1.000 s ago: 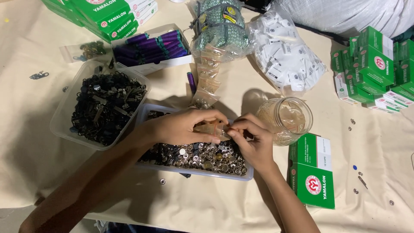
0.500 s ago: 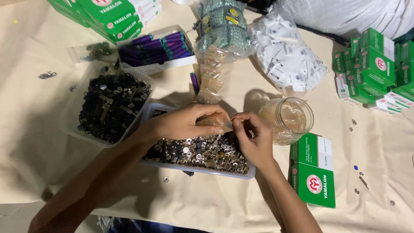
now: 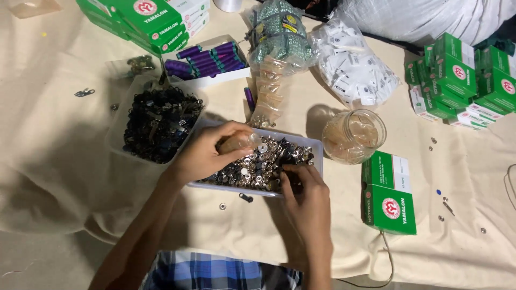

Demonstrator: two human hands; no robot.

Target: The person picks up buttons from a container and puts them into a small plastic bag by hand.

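Observation:
A clear plastic tray (image 3: 317, 146) in front of me holds many small silver and black metal snap parts (image 3: 266, 161). Over its left part, my left hand (image 3: 207, 153) is closed on a small clear plastic packet (image 3: 239, 142). My right hand (image 3: 303, 201) rests at the tray's near right edge, fingertips dipped among the metal parts; whether it pinches one is hidden.
A second tray of black metal pieces (image 3: 158, 123) sits to the left. A glass jar (image 3: 353, 136) stands right of the tray, with a green box (image 3: 389, 193) below it. Purple tubes (image 3: 207, 59), bagged packets (image 3: 279, 37), white tags (image 3: 355, 62) and stacked green boxes (image 3: 465, 80) lie behind.
My hands were together over the tray's middle. The right hand has dropped to the tray's near edge into the metal parts. The left hand keeps the packet.

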